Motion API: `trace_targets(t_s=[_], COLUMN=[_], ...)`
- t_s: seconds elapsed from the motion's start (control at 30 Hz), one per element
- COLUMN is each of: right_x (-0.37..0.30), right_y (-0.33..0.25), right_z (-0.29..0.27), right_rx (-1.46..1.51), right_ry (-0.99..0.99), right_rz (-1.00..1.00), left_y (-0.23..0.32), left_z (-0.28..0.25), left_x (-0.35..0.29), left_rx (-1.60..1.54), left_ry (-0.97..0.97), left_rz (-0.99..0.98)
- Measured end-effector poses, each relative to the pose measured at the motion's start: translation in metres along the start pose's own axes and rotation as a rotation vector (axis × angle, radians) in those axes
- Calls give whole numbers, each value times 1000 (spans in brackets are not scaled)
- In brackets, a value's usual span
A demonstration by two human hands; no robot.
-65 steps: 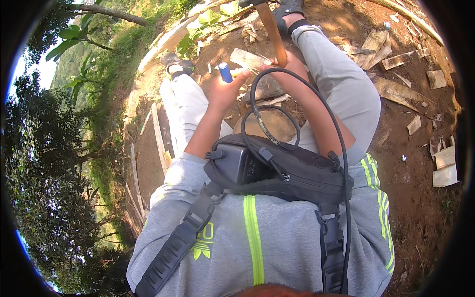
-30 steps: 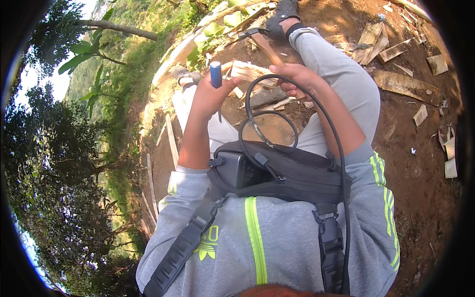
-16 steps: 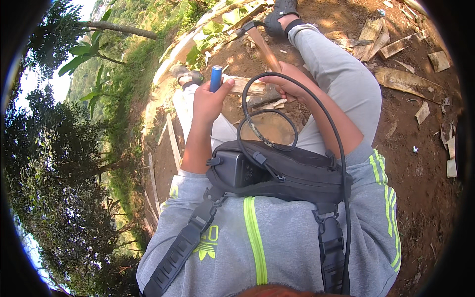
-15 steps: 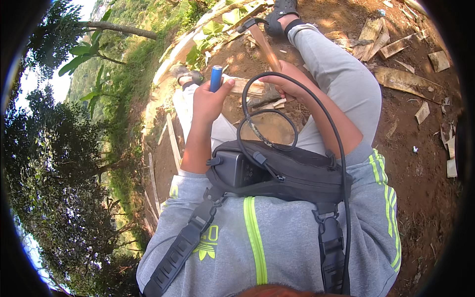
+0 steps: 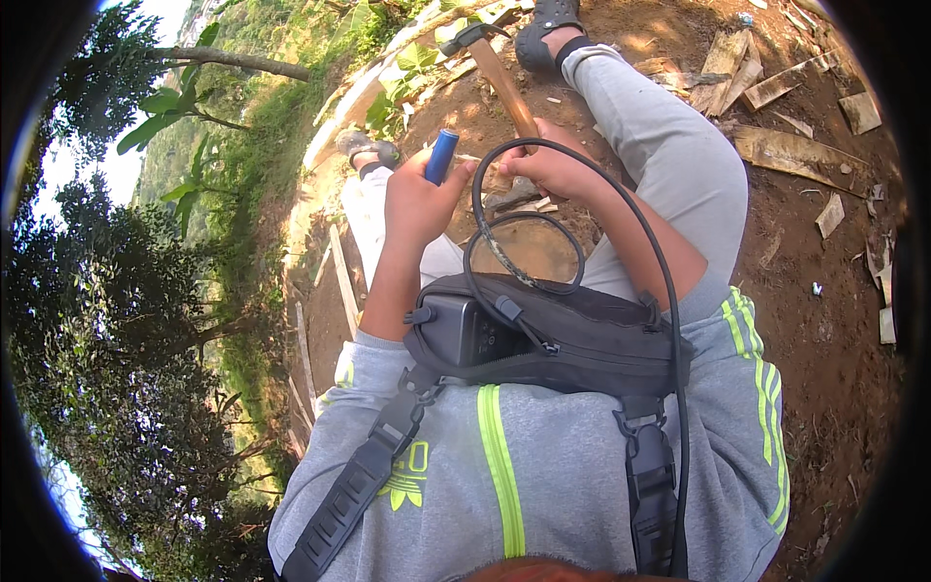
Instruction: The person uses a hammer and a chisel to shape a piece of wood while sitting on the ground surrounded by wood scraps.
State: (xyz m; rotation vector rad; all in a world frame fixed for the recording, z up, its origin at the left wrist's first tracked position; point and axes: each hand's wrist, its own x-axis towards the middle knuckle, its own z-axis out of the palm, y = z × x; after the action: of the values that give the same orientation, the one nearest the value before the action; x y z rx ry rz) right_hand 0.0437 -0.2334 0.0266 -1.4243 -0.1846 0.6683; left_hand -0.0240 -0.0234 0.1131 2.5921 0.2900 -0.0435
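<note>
My left hand (image 5: 417, 206) is closed around a blue cylindrical handle (image 5: 442, 157), which leans to the right and sticks up past the fingers. Whatever is joined to its lower end is hidden by the hand. In my right hand (image 5: 561, 173) is a hammer (image 5: 505, 92), gripped low on its brown wooden shaft. Its dark metal head points up and away, beyond the blue handle and apart from it. The two hands are close together above the ground between my legs. Just below them, a looped black cable (image 5: 482, 209) rises from the black waist bag (image 5: 582, 325).
Split wood pieces (image 5: 790, 155) and chips are scattered over the brown soil on the right. Long thin sticks (image 5: 342, 281) lie on the left. My legs stretch forward, with a dark clog (image 5: 548, 39) on the right foot. Trees and bushes (image 5: 126, 339) border the left.
My left hand has shifted slightly right, and the blue handle now tilts rightward. My right hand has moved left, carrying the hammer left and a little farther away. The hands are closer together.
</note>
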Motion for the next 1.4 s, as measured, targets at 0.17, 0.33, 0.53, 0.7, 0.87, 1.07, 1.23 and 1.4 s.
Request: trace_targets(t_s=[0.17, 0.33, 0.53, 0.7, 0.87, 1.07, 1.23, 1.4], right_x=[1, -1, -2, -5, -4, -13, -11, -6], right_y=[2, -2, -18, -22, -16, -23, -15, 2], right_z=[-4, -8, -12, -14, -15, -9, -4, 1], right_rx=[173, 82, -52, -96, -169, 36, -45, 152], right_ry=[-75, -36, 171, 143, 65, -95, -144, -164], right_rz=[78, 29, 46, -26, -70, 42, 49, 15], left_y=[-12, -60, -60, -55, -57, -53, -4, 14], left_z=[10, 9, -46, -49, -37, -27, -15, -11], left_x=[-1, 15, 19, 17, 16, 16, -2, -10], left_rx=[138, -167, -946, -1351, -1426, -791, -387, -435], left_ry=[51, 162, -74, -227, -326, -109, 70, 20], left_rz=[157, -52, -323, -430, -471, -223, -57, 115])
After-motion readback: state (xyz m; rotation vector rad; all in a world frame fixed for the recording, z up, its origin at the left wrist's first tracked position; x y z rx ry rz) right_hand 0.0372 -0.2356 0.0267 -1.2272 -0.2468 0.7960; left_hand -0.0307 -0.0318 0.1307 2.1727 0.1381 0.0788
